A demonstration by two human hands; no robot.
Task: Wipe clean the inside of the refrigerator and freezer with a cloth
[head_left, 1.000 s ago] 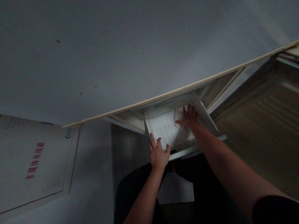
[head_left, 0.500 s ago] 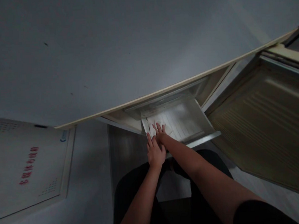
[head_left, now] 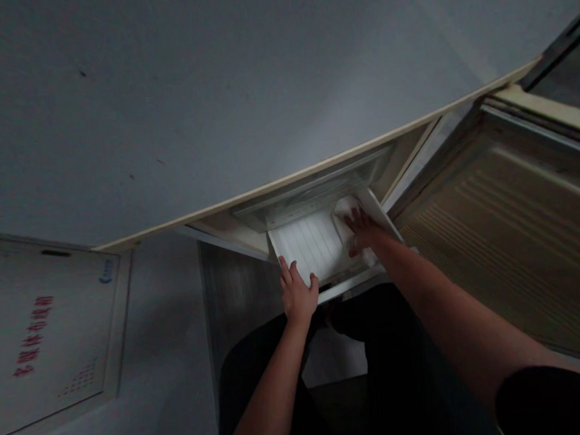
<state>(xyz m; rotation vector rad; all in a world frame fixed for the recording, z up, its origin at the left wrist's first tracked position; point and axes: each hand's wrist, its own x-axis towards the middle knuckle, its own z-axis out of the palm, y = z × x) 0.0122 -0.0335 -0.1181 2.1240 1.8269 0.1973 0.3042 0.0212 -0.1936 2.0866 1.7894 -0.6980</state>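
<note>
My right hand (head_left: 362, 229) presses a white cloth (head_left: 342, 210) against the floor and right side of a pulled-out drawer (head_left: 309, 239). Its fingers are spread over the cloth, and part of the cloth shows beneath the wrist. Whether the material is fabric or paper I cannot tell. At the drawer's front left corner rests my left hand (head_left: 299, 294), fingers stretched out along the left wall and thumb apart near the front edge. The drawer has a pale, ribbed bottom and tilts slightly in its opening.
An opened fridge door (head_left: 519, 228) with a ribbed inner panel stands at the right. Above the drawer spreads a broad grey top surface (head_left: 242, 101). At the left is a white wall box (head_left: 59, 326) with red lettering. My dark-clothed knees (head_left: 376, 317) are close below the drawer.
My right hand has swept the cloth from the drawer's left side to its right side. The hands, formerly close together, are now apart; the left stays near the front left corner.
</note>
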